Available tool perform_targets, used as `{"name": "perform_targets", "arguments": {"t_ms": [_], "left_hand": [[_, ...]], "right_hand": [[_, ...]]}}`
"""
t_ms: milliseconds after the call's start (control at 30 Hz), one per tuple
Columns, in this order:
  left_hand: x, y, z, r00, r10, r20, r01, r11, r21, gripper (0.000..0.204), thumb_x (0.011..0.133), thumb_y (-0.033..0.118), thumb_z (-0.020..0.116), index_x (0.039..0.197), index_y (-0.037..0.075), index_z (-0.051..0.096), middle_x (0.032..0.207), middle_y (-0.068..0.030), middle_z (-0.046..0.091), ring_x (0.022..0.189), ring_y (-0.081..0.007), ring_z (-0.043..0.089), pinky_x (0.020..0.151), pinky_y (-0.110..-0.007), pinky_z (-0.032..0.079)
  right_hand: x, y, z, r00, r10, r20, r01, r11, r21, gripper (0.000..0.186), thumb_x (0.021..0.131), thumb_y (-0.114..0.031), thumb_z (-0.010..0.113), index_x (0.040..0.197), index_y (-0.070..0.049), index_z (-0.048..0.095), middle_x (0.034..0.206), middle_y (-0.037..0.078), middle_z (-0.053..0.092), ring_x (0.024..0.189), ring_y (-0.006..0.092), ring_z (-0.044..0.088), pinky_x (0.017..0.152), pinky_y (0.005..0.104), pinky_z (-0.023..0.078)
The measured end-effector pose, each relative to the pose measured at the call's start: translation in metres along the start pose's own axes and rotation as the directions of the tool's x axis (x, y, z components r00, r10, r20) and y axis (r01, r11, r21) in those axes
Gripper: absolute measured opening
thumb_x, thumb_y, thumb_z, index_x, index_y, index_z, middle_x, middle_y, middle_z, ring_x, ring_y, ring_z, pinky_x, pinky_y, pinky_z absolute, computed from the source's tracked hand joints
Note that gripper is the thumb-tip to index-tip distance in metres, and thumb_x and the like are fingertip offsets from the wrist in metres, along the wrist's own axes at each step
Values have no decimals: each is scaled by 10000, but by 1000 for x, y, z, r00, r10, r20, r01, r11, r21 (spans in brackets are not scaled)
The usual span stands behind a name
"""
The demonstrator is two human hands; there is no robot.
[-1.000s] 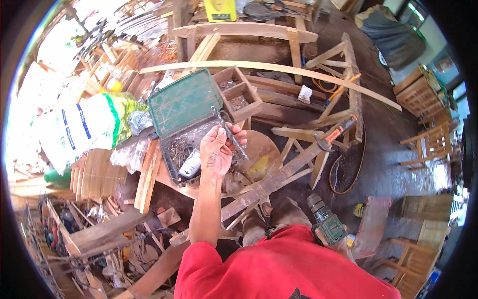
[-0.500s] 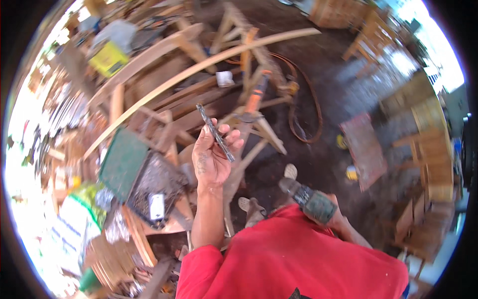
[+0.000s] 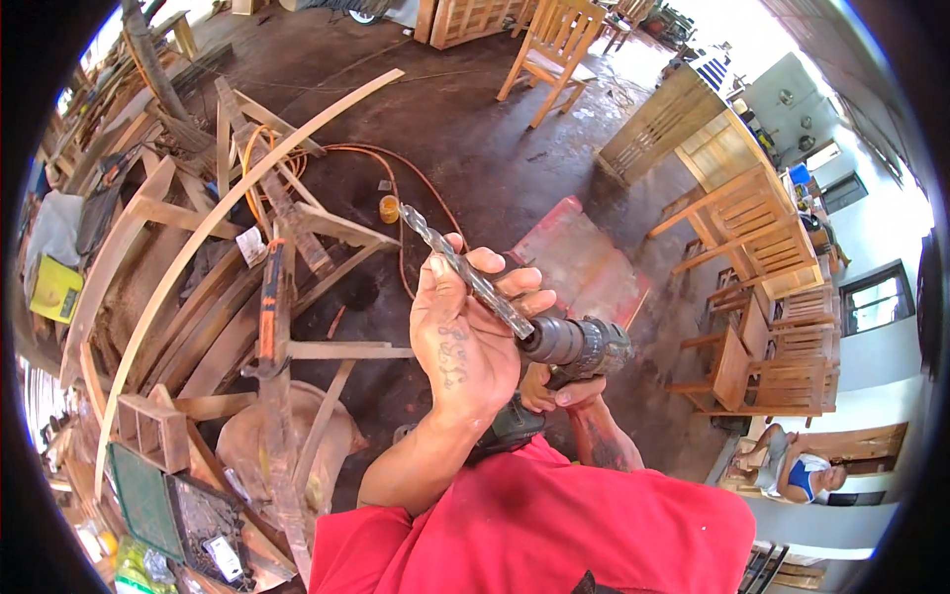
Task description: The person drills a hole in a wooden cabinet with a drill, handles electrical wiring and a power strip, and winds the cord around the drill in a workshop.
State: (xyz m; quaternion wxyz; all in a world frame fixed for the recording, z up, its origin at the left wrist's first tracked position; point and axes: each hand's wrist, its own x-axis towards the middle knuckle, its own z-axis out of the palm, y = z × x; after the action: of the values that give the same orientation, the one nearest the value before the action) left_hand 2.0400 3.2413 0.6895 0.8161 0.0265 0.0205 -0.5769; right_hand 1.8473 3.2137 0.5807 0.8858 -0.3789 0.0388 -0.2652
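Observation:
My left hand (image 3: 460, 346) is closed on a long spiral metal drill bit (image 3: 428, 230), tilted with its lower end at the black chuck of a cordless drill (image 3: 584, 342); I cannot tell whether it is inserted. My right hand (image 3: 562, 391) grips the drill below that, beside my red shirt (image 3: 524, 525). To the left, a bar tool with an orange handle (image 3: 269, 297) lies along a wooden trestle, and an open green case (image 3: 143, 495) of small hardware sits near a divided wooden box (image 3: 148, 436).
Curved boards (image 3: 178, 267) and timber frames fill the left. An orange hose (image 3: 426, 188) and a reddish flat board (image 3: 584, 257) lie on the dark floor ahead. Wooden chairs (image 3: 752, 228) and cabinets line the right, where another person (image 3: 802, 475) sits by the wall.
My view has swung rightward toward the chairs. The drill has come up from my right side, and the bit in my left hand now meets its chuck.

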Motion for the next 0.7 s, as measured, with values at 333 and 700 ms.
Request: {"name": "perform_targets", "arguments": {"t_ms": [333,700], "left_hand": [[56,-55,2,971,225,80,-238,946,220,299,1062,266,446,1288,77,392,995,-131,621,801,-334,713,730,-545,624],[64,-36,9,906,388,168,-420,875,240,290,1058,302,463,1243,83,417,925,-99,583,736,-266,678,747,-545,607]], "right_hand": [[19,-37,-40,999,-39,10,37,988,153,419,671,-99,715,1031,15,533,648,83,507,527,190,493,557,362,409],[38,-42,-4,983,-14,-183,21,999,36,380,740,-99,737,1046,-33,521,692,43,518,600,173,513,610,355,412]]}}
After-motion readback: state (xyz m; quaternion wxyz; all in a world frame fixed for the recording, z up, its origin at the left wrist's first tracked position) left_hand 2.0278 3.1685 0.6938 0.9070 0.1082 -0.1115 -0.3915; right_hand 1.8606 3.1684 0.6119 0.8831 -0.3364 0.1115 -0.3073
